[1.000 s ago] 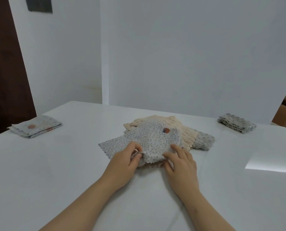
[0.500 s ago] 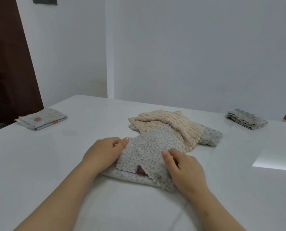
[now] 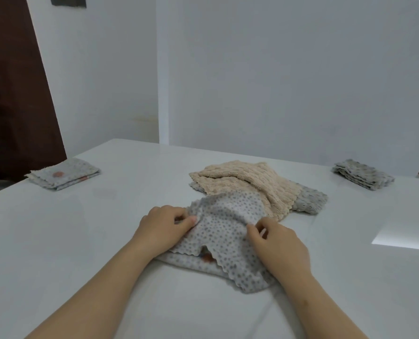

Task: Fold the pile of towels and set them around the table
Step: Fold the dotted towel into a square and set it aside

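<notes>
Item: dotted towel [image 3: 223, 231], grey-spotted with a scalloped hem. It lies on the white table [image 3: 81, 241] directly before the person, partly doubled over; its far edge touches the unfolded pile.

Left hand [image 3: 164, 226]: fingers curled, thumb and forefinger pinching the towel's left edge.

Right hand [image 3: 279, 243]: fingers curled, pinching the upper layer at the right side, heel resting on the cloth.

Pile: beige towel [image 3: 242, 184] uppermost, overlapping a grey towel [image 3: 308, 199] beneath it.

Already placed: one folded towel [image 3: 64, 176] at the far left of the table, one folded stack [image 3: 363, 174] at the far right.

Risks, as judged:
- Upper layer sits skewed, and a reddish patch shows through the gap at the near hem. Creasing now probably locks in a crooked fold.
- Soft cloth is likely to slip from a light pinch, letting the layers slide apart.
- Drawing the towel toward the person may drag the beige towel along, since the two touch.
</notes>
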Motion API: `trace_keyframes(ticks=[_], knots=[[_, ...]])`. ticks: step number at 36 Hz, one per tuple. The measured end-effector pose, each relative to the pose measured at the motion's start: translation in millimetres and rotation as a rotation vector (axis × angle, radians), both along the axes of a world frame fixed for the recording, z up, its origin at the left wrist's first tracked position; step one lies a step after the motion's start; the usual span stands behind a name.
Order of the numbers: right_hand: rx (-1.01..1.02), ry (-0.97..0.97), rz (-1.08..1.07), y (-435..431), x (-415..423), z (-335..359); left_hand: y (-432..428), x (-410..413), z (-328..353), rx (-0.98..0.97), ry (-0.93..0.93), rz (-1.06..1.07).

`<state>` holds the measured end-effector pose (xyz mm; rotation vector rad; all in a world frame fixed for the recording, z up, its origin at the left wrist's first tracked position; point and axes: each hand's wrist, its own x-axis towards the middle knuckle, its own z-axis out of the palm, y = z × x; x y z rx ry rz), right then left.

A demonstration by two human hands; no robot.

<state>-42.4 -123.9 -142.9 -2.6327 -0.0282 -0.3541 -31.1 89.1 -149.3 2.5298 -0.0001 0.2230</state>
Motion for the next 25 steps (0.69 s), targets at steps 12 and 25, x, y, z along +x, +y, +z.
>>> trace_keyframes(ticks=[12, 25], knots=[[0.068, 0.178, 0.020, -7.4, 20.7, -4.6, 1.7, 1.5, -2.0, 0.226, 0.135, 0.202], [0.045, 0.151, 0.136, -8.4, 20.5, -5.5, 1.2, 6.0, 4.5, 0.073, 0.163, 0.261]])
